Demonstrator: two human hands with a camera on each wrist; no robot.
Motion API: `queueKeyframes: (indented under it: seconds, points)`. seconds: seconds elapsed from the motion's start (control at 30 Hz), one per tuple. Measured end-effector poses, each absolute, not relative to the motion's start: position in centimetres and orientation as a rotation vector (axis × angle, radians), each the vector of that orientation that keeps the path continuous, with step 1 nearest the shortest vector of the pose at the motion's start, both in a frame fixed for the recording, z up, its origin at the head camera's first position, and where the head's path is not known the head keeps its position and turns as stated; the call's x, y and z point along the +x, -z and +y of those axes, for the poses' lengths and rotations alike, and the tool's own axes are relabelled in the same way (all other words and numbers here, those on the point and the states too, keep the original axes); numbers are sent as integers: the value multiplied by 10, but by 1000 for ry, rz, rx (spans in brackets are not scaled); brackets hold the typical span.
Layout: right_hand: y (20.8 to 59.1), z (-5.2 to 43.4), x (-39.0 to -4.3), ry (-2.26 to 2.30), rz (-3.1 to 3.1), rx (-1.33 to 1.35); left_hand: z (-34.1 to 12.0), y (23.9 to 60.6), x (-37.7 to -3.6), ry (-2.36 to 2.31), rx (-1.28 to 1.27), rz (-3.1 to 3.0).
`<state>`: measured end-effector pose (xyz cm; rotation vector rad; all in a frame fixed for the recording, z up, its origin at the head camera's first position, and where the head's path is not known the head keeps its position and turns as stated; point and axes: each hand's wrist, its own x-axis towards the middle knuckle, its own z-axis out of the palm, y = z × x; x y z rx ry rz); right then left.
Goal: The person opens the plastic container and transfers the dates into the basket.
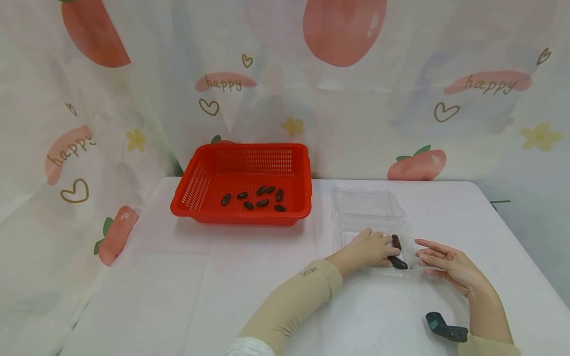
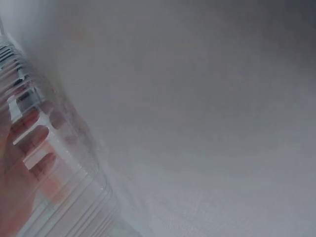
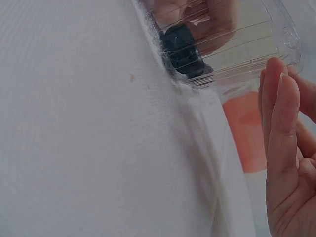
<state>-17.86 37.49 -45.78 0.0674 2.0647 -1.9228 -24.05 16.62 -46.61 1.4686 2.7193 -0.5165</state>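
Observation:
A clear plastic clamshell box stands on the table with its lid folded back. Inside it lie a reddish-brown date and a darker date. My left hand reaches into the box, fingertips right at these dates; in the left wrist view its spread fingers show through the ribbed plastic wall. Just off the box's right side is my right hand, its fingers loosely extended and holding nothing. Close by the box corner, the right wrist view shows these fingers and a dark date behind the plastic.
A red plastic basket with several dark dates on its floor stands at the back, left of the box. The dark wrist device sits by the right sleeve. A printed cloth hangs behind the white table.

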Motion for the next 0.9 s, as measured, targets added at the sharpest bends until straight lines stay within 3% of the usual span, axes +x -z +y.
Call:
queueKeyframes:
  seconds: [0.9]
  points:
    - [458,374,-179,1908,2076,101,148,452,-254,560,1388,2951]
